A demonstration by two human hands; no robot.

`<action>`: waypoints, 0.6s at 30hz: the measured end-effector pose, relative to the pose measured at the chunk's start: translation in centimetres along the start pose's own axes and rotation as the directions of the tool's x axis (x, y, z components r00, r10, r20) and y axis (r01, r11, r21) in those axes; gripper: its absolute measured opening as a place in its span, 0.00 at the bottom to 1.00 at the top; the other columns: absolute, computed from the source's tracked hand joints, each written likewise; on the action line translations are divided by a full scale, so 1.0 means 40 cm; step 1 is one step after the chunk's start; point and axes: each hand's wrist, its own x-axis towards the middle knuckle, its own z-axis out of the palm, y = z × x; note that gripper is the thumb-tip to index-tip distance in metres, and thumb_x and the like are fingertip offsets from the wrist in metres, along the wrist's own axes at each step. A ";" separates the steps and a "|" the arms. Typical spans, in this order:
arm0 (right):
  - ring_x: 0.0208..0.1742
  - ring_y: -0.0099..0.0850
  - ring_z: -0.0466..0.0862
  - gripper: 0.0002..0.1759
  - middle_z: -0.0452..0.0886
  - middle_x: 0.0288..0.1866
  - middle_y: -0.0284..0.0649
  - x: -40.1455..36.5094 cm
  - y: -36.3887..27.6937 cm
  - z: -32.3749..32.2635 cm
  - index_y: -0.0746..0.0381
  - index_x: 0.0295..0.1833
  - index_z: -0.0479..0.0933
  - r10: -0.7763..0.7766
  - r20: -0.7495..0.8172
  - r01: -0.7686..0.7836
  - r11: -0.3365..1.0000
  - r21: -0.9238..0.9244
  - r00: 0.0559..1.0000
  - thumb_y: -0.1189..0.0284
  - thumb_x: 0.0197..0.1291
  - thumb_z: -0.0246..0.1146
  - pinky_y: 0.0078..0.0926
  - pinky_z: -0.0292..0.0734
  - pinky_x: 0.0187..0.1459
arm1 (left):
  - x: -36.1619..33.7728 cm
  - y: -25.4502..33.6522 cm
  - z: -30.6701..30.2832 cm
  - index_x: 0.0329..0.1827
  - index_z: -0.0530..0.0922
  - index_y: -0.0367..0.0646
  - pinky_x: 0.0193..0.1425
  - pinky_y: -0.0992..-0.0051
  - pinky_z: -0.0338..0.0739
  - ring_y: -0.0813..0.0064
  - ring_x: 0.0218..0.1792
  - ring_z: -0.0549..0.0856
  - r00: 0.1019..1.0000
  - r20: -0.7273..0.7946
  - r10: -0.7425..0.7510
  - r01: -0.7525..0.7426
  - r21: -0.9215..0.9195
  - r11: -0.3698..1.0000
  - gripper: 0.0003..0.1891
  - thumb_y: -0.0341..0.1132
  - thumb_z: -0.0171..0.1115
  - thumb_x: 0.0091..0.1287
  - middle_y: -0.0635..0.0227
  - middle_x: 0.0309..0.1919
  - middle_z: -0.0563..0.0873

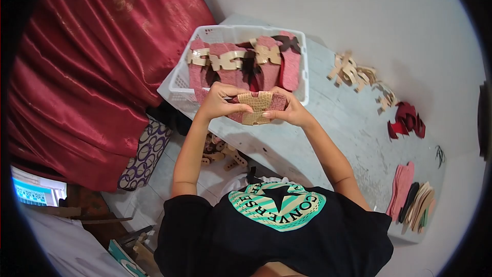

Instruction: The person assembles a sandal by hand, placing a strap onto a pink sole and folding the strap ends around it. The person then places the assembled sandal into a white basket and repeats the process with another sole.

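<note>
Both hands grip a sandal [256,107] with a tan crocodile-patterned strap and a pinkish-red sole, held crosswise in front of the basket. My left hand [221,101] is closed on its left end, thumb pressed on the strap. At the other end my right hand [291,110] is closed too, its thumb at the strap's lower edge. Just beyond the hands, a white plastic basket [246,32] holds several pink-soled sandals [267,56] with cream, tan or dark straps. The underside of the held sandal is hidden.
Along the wall side of the grey table [328,123] lie cream strap pieces [353,72], dark red straps [406,120], and stacked pink insoles [401,190] beside black and tan ones [417,206]. A red curtain [92,72] hangs at left. Wooden-looking pieces [220,151] lie below the table edge.
</note>
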 end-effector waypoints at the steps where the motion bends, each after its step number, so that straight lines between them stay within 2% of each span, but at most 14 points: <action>1: 0.44 0.19 0.77 0.23 0.78 0.44 0.32 0.031 -0.001 0.012 0.64 0.52 0.69 0.027 0.023 -0.029 0.996 0.090 0.999 0.76 0.51 0.69 0.22 0.78 0.42 | 0.003 0.003 -0.032 0.38 0.84 0.35 0.31 0.85 0.73 0.90 0.26 0.78 1.000 -0.012 0.005 -0.004 0.007 1.000 0.18 0.31 0.77 0.44 0.67 0.27 0.87; 3: 0.46 0.20 0.76 0.22 0.77 0.45 0.32 0.095 0.015 0.020 0.62 0.52 0.69 0.000 0.039 -0.004 0.994 0.106 0.999 0.77 0.52 0.69 0.23 0.81 0.41 | 0.017 -0.002 -0.093 0.38 0.84 0.34 0.31 0.84 0.73 0.89 0.27 0.79 0.999 0.023 -0.038 0.038 0.034 0.999 0.17 0.31 0.77 0.45 0.67 0.27 0.87; 5: 0.47 0.21 0.76 0.21 0.76 0.47 0.33 0.165 0.026 0.012 0.62 0.51 0.69 -0.074 0.001 0.074 0.997 -0.015 0.997 0.77 0.52 0.68 0.22 0.81 0.41 | 0.049 -0.033 -0.145 0.39 0.83 0.33 0.34 0.83 0.74 0.89 0.28 0.78 0.994 0.031 -0.104 0.103 0.014 0.995 0.17 0.31 0.76 0.46 0.68 0.28 0.87; 6: 0.50 0.22 0.75 0.20 0.75 0.49 0.33 0.193 0.012 0.009 0.62 0.50 0.70 -0.063 -0.029 0.060 0.992 -0.109 0.998 0.76 0.53 0.68 0.23 0.77 0.47 | 0.069 -0.053 -0.172 0.39 0.83 0.34 0.34 0.83 0.74 0.89 0.28 0.78 0.989 0.064 -0.132 0.130 0.032 0.991 0.17 0.31 0.76 0.47 0.68 0.27 0.86; 7: 0.52 0.23 0.74 0.20 0.75 0.50 0.33 0.228 0.005 0.000 0.62 0.51 0.71 -0.213 -0.028 0.194 0.931 -0.308 0.977 0.75 0.52 0.69 0.24 0.70 0.55 | 0.095 -0.070 -0.200 0.39 0.83 0.34 0.34 0.82 0.73 0.89 0.28 0.77 0.982 0.097 -0.161 0.157 0.051 0.986 0.17 0.32 0.75 0.47 0.69 0.27 0.86; 8: 0.52 0.22 0.73 0.21 0.75 0.49 0.32 0.257 -0.007 -0.009 0.62 0.51 0.71 -0.244 -0.048 0.216 0.922 -0.322 0.969 0.76 0.51 0.69 0.23 0.68 0.55 | 0.127 -0.084 -0.232 0.40 0.83 0.35 0.34 0.81 0.73 0.88 0.29 0.77 0.976 0.140 -0.167 0.141 0.177 0.974 0.18 0.34 0.75 0.47 0.70 0.26 0.85; 9: 0.52 0.21 0.73 0.22 0.75 0.48 0.32 0.286 -0.029 -0.017 0.63 0.51 0.71 -0.274 -0.069 0.237 0.911 -0.337 0.959 0.77 0.50 0.70 0.23 0.67 0.56 | 0.160 -0.091 -0.244 0.38 0.83 0.35 0.37 0.81 0.73 0.87 0.31 0.78 0.986 0.124 -0.114 0.097 0.138 0.986 0.16 0.34 0.74 0.50 0.72 0.27 0.84; 10: 0.52 0.21 0.73 0.22 0.75 0.48 0.32 0.322 -0.032 -0.046 0.63 0.51 0.71 -0.220 -0.069 0.182 0.916 -0.357 0.973 0.77 0.50 0.69 0.23 0.67 0.56 | 0.195 -0.095 -0.261 0.39 0.83 0.35 0.36 0.81 0.73 0.87 0.31 0.78 0.983 0.134 -0.124 0.107 0.124 0.986 0.16 0.34 0.74 0.50 0.72 0.27 0.84; 11: 0.51 0.21 0.73 0.23 0.74 0.47 0.32 0.350 -0.046 -0.062 0.63 0.52 0.70 -0.279 -0.064 0.236 0.896 -0.376 0.958 0.77 0.51 0.69 0.22 0.69 0.54 | 0.234 -0.099 -0.280 0.39 0.83 0.35 0.36 0.81 0.73 0.87 0.31 0.78 0.981 0.145 -0.132 0.117 0.110 0.987 0.15 0.34 0.73 0.50 0.73 0.26 0.84; 12: 0.50 0.21 0.74 0.21 0.75 0.46 0.32 0.380 -0.050 -0.087 0.62 0.51 0.71 -0.248 -0.094 0.201 0.914 -0.354 0.964 0.77 0.51 0.68 0.22 0.69 0.53 | 0.284 -0.105 -0.305 0.39 0.82 0.34 0.35 0.81 0.73 0.87 0.31 0.78 0.976 0.195 -0.094 0.048 0.230 0.972 0.15 0.32 0.72 0.50 0.74 0.26 0.83; 15: 0.47 0.19 0.75 0.22 0.75 0.45 0.31 0.454 -0.082 -0.158 0.64 0.53 0.68 -0.236 -0.115 0.163 0.882 -0.442 0.965 0.85 0.52 0.63 0.19 0.72 0.49 | 0.402 -0.135 -0.344 0.37 0.82 0.34 0.34 0.81 0.73 0.88 0.30 0.78 0.957 0.254 -0.140 0.069 0.269 0.961 0.12 0.30 0.70 0.52 0.75 0.25 0.82; 16: 0.47 0.19 0.75 0.21 0.75 0.44 0.31 0.482 -0.075 -0.189 0.65 0.52 0.68 -0.250 -0.110 0.164 0.850 -0.500 0.962 0.86 0.51 0.61 0.19 0.72 0.49 | 0.439 -0.182 -0.350 0.36 0.81 0.35 0.33 0.78 0.74 0.84 0.27 0.79 0.956 0.259 -0.136 0.084 0.202 0.976 0.10 0.28 0.68 0.50 0.70 0.24 0.83; 17: 0.46 0.19 0.76 0.21 0.76 0.42 0.30 0.508 -0.064 -0.218 0.65 0.52 0.68 -0.263 -0.104 0.163 0.815 -0.556 0.959 0.88 0.51 0.59 0.19 0.73 0.49 | 0.467 -0.230 -0.354 0.36 0.81 0.35 0.33 0.78 0.74 0.84 0.27 0.79 0.956 0.264 -0.127 0.073 0.205 0.976 0.10 0.28 0.68 0.50 0.70 0.24 0.83; 18: 0.45 0.20 0.76 0.20 0.76 0.40 0.31 0.536 -0.045 -0.246 0.64 0.51 0.68 -0.274 -0.117 0.156 0.796 -0.585 0.955 0.90 0.51 0.58 0.19 0.73 0.48 | 0.494 -0.254 -0.355 0.36 0.81 0.36 0.32 0.76 0.74 0.80 0.26 0.80 0.961 0.272 -0.042 -0.060 0.354 0.933 0.11 0.28 0.66 0.48 0.66 0.24 0.83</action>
